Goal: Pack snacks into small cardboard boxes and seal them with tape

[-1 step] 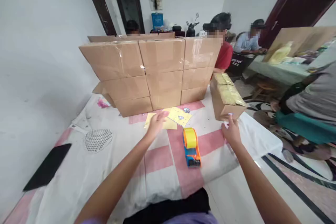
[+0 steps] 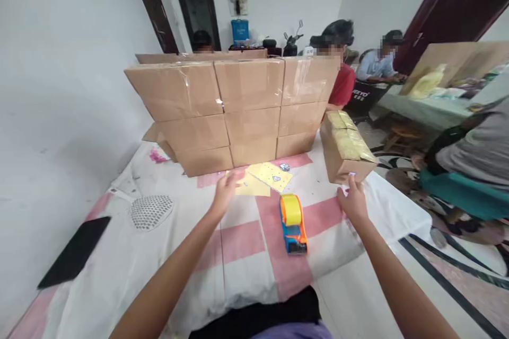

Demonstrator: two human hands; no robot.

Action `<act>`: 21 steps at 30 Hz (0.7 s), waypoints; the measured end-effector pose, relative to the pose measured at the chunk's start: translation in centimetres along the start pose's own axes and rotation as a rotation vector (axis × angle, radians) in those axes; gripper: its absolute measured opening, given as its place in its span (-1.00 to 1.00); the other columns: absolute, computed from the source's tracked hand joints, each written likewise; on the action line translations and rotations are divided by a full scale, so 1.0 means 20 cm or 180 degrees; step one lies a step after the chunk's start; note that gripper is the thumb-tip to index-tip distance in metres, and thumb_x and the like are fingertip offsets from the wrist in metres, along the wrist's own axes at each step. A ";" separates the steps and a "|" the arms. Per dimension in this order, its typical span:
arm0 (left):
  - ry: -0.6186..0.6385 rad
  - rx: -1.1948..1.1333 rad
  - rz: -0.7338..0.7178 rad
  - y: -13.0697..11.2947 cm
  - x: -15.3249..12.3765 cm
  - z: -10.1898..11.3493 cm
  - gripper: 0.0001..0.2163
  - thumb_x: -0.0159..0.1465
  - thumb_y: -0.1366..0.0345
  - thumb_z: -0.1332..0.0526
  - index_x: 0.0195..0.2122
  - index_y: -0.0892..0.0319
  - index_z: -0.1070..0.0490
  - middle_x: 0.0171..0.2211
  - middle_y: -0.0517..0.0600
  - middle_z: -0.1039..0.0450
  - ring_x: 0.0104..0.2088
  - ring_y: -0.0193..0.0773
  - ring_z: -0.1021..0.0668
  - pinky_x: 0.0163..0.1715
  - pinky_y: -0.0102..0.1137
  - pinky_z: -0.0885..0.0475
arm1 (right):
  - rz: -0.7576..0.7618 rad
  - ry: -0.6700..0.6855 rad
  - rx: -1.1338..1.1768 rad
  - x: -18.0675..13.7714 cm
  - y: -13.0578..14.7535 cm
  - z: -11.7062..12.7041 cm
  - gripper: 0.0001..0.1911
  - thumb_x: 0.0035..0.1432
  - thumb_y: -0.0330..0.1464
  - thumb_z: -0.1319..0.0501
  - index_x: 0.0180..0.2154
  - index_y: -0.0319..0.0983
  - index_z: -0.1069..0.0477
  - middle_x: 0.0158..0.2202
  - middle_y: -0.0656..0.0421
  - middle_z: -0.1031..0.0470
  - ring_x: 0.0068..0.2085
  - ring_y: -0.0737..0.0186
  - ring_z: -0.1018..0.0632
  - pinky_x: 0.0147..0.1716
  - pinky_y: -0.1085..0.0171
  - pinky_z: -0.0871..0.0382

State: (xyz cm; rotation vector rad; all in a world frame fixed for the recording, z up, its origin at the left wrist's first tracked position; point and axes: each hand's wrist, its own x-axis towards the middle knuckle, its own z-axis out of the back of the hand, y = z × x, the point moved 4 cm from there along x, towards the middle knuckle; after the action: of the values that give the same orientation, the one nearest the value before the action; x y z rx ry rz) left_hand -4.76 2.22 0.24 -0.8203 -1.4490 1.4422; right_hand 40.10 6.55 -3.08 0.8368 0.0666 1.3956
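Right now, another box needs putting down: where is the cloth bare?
Bare cloth: between the mesh scoop and the tape dispenser, and right of the black slab. Crowded: yellow sheets before the stacked boxes; the single box at right.

You are dealing with two yellow sheets and one cardboard box. The paler yellow sheet [image 2: 251, 188] is lying flat on the pink-and-white checked cloth [image 2: 242, 238], and your left hand [image 2: 224, 189] is touching its near left corner. The brighter yellow sheet [image 2: 270, 175] is overlapping its far right part, lying flat and turned at an angle (small pale marks are showing on it, too small to read). The brown cardboard box [image 2: 345, 154] is sitting at the cloth's right edge, its long side running away from you, with yellowish packets showing across its top. Your right hand [image 2: 353, 198] is touching its near bottom edge.
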 end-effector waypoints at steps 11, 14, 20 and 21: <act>-0.2029 0.0657 -0.0073 0.18 0.41 1.41 -0.66 0.18 0.04 -0.21 -0.17 0.20 -0.45 -0.12 0.17 -0.58 -0.12 -0.07 -0.62 -0.13 -0.21 -0.51 | 0.1257 -0.0208 0.0669 -0.31 0.90 0.13 -0.86 0.25 -0.27 -0.21 -0.36 -0.17 -0.40 -0.43 0.18 -0.42 -0.45 0.22 -0.41 -0.42 0.22 -0.33; -0.2176 0.0910 -0.0242 0.10 0.75 1.50 -0.55 0.16 0.12 -0.29 0.03 0.22 -0.43 0.11 0.24 -0.47 0.04 -0.01 -0.55 0.05 -0.14 -0.44 | 0.2100 0.0441 0.1235 -0.49 1.30 0.06 -0.91 0.27 -0.44 -0.18 -0.30 -0.14 -0.39 -0.39 0.17 -0.45 -0.41 0.20 -0.47 -0.44 0.24 -0.37; -0.0257 0.3262 -0.0850 -0.11 1.33 1.34 -0.54 0.07 0.47 -0.30 0.03 0.08 -0.51 0.11 0.10 -0.51 0.28 0.12 -0.33 0.23 0.05 -0.13 | 0.2770 0.1183 0.1823 -0.82 1.69 -0.23 -0.82 0.26 -0.55 -0.14 -0.21 -0.15 -0.36 -0.40 0.14 -0.42 -0.43 0.22 -0.48 -0.50 0.27 -0.41; 0.0049 0.3513 -0.0866 -0.13 1.38 1.30 -0.60 0.05 0.47 -0.31 -0.05 0.10 -0.54 -0.02 0.08 -0.57 0.21 0.11 -0.39 0.21 0.03 -0.14 | 0.2712 0.1164 0.1901 -0.85 1.71 -0.27 -0.82 0.26 -0.57 -0.13 -0.22 -0.16 -0.34 -0.40 0.14 -0.41 -0.43 0.23 -0.47 -0.51 0.28 -0.39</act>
State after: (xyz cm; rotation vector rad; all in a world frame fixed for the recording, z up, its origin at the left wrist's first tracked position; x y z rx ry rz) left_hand -38.57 17.23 9.13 0.0635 -0.5230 1.6872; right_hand 5.13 -7.61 4.59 1.1518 0.4702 2.3911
